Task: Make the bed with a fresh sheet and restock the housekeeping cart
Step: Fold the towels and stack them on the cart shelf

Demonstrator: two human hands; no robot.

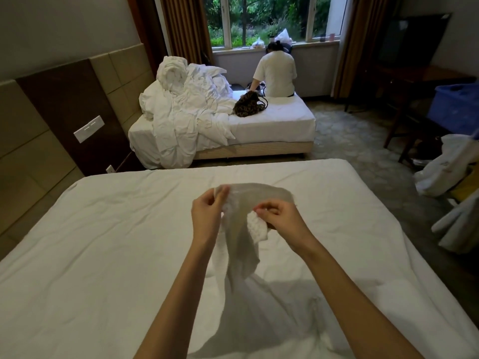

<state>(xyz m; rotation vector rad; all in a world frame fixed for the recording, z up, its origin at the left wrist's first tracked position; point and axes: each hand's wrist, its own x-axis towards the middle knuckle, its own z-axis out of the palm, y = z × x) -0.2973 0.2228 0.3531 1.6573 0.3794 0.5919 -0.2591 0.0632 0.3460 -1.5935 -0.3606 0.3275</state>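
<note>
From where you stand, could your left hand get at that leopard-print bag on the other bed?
Probably not. The left hand is busy pinching the sheet over the near bed, and the bag lies on the far bed, across a gap of floor.

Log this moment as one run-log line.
stage: spreading sheet | left hand: pinches white sheet edge | right hand: grips same sheet | sheet: lifted above near bed | far bed: linen heaped, person seated

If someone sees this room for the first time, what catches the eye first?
Front and centre, the left hand and right hand lift a white sheet over the near bed. Behind, crumpled bedding is piled on the far bed, where a person sits facing the window.
</note>
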